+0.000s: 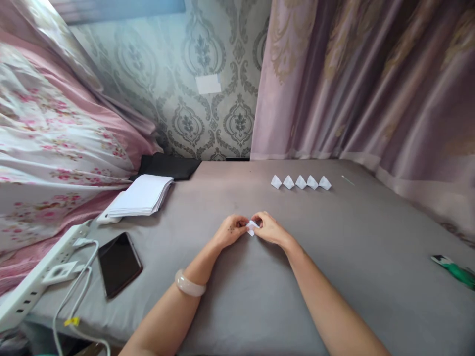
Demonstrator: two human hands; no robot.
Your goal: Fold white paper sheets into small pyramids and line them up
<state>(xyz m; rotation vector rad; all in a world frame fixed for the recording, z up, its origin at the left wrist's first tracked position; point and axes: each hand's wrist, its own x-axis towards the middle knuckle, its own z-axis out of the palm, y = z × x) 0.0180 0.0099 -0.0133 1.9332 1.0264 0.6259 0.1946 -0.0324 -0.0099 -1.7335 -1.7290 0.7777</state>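
A small folded piece of white paper (252,228) is pinched between my two hands over the middle of the grey-covered surface. My left hand (232,230) grips its left side, fingertips closed on the edge. On the opposite side my right hand (269,227) holds it between thumb and fingers. The fingers hide part of the folds. Farther back and to the right, several folded white paper pieces (301,183) of diamond-like shape stand in a row, close beside one another.
At left lie a stack of white paper (143,195), a black flat item (168,167) and a dark phone (119,264). A white power strip (40,277) with cables runs along the left edge. A green-handled tool (454,271) lies far right. Curtains (315,89) hang behind.
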